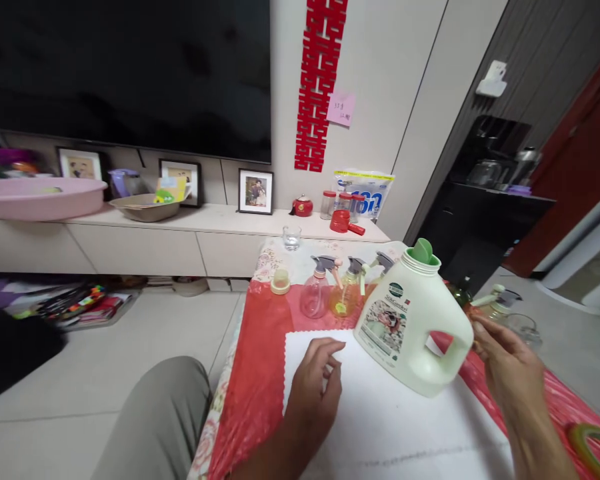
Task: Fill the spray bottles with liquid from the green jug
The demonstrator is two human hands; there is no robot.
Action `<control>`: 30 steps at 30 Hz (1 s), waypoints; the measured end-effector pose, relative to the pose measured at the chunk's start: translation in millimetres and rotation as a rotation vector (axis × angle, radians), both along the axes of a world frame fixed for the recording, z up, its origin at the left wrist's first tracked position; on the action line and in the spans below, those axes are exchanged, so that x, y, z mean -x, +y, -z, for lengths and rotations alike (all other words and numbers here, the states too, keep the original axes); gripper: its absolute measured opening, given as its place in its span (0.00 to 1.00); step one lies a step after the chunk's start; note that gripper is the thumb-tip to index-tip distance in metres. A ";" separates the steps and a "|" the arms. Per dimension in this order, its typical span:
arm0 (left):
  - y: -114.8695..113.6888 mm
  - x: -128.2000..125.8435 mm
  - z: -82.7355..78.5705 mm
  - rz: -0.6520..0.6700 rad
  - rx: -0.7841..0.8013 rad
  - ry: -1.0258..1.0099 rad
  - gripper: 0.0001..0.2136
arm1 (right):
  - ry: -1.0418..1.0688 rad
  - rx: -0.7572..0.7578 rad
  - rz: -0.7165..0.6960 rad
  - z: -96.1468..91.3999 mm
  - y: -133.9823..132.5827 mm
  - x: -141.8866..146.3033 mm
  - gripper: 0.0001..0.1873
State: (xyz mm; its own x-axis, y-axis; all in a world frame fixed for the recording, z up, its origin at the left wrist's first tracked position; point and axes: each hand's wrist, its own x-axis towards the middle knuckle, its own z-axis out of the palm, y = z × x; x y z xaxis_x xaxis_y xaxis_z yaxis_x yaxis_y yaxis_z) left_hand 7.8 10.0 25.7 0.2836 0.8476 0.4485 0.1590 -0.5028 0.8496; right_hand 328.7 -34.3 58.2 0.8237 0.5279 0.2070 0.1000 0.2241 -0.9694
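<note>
A pale green detergent jug (415,320) stands upright on a white cloth (370,413), its neck uncapped and a green spout showing. My left hand (316,383) hovers over the cloth, left of the jug, with fingers loosely curled, apart and empty. Just right of the jug's handle, my right hand (505,357) has its fingertips pinched together by a small orange-red thing (473,312), partly hidden by the jug. What they grip is unclear. Behind my left hand stand a pink spray bottle (315,293) and a yellow one (345,297). A pale cap (281,282) sits to their left.
Red plastic sheeting (260,347) covers much of the table. A small glass (291,237) stands at its far end. At right are a roll of tape (595,443) and another spray bottle (497,303). Beyond is a white cabinet (230,223) bearing a red scoop (341,221) and jars.
</note>
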 end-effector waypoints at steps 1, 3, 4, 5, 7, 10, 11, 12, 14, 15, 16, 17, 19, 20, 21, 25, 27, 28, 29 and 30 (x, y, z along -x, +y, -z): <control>6.3 3.7 -12.5 -0.007 -0.037 0.005 0.16 | 0.017 -0.001 -0.025 -2.4 -0.9 1.9 0.29; 26.5 11.3 -38.0 -0.031 -0.131 0.006 0.16 | 0.046 -0.003 -0.056 -6.7 -3.6 3.5 0.30; 39.9 14.8 -49.4 -0.059 -0.175 0.006 0.16 | 0.057 -0.006 -0.063 -8.5 -5.2 3.4 0.30; 54.6 17.9 -58.9 -0.092 -0.209 0.018 0.16 | 0.066 -0.012 -0.062 -9.9 -6.7 2.9 0.31; 84.8 22.0 -70.3 -0.194 -0.235 0.048 0.19 | 0.078 -0.033 -0.051 -12.1 -9.3 1.2 0.31; 119.6 20.8 -68.4 -0.252 -0.122 0.179 0.27 | 0.098 -0.055 -0.030 -15.0 -12.5 -1.0 0.31; 126.6 18.4 -63.9 -0.234 -0.055 0.224 0.29 | 0.104 -0.056 -0.029 -16.2 -13.4 -1.2 0.30; 131.3 15.0 -58.4 -0.212 0.012 0.259 0.32 | 0.108 -0.053 -0.030 -17.5 -14.4 -1.1 0.30; 135.7 6.4 -46.0 -0.180 0.116 0.292 0.36 | 0.108 -0.046 -0.043 -20.3 -16.6 -0.2 0.29; 136.4 1.6 -40.1 -0.173 0.146 0.295 0.38 | 0.104 -0.044 -0.048 -21.7 -17.8 0.5 0.29; 136.8 -3.2 -34.7 -0.172 0.166 0.294 0.39 | 0.099 -0.044 -0.052 -23.1 -19.2 1.1 0.29; 137.2 -7.7 -30.2 -0.173 0.179 0.292 0.41 | 0.092 -0.043 -0.054 -24.3 -20.7 1.6 0.28; 138.6 -14.9 -23.8 -0.173 0.198 0.285 0.42 | 0.081 -0.038 -0.050 -26.6 -23.9 2.0 0.29; 139.5 -17.3 -21.9 -0.173 0.204 0.280 0.41 | 0.078 -0.036 -0.049 -27.8 -25.5 1.8 0.29; 140.3 -18.8 -20.8 -0.174 0.207 0.274 0.40 | 0.074 -0.036 -0.051 -29.1 -27.2 1.5 0.30; 137.8 -16.6 -23.5 -0.206 0.203 0.248 0.35 | 0.049 -0.071 -0.062 -37.3 -34.7 3.6 0.28; 130.4 -11.5 -28.3 -0.227 0.200 0.234 0.35 | 0.012 -0.083 -0.066 -43.9 -39.7 10.6 0.28; 124.8 -8.4 -31.5 -0.225 0.210 0.212 0.36 | -0.016 -0.088 -0.079 -47.4 -42.2 16.5 0.28; 118.0 -4.9 -35.0 -0.209 0.230 0.179 0.37 | -0.047 -0.085 -0.106 -50.8 -44.6 24.1 0.29; 109.9 -1.3 -39.0 -0.180 0.261 0.128 0.38 | -0.081 -0.075 -0.146 -53.6 -46.4 33.5 0.29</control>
